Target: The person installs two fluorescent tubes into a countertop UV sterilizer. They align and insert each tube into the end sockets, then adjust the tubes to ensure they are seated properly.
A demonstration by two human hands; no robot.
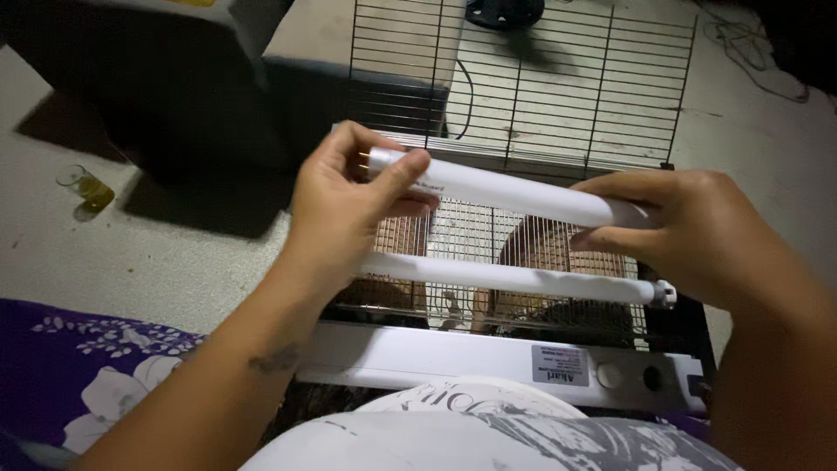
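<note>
A white fluorescent tube is held level between both hands above an open lamp fixture. My left hand pinches its left end, where two brass pins stick out. My right hand wraps around the right end. A second white tube sits below, mounted in the fixture over a fine wire grid. The fixture's white front housing lies nearest me and carries a small label and round holes.
A black wire grille panel stands up behind the fixture. A dark box sits at the back left. A small glass with yellow liquid rests on the floor at left. Purple floral cloth covers my lap.
</note>
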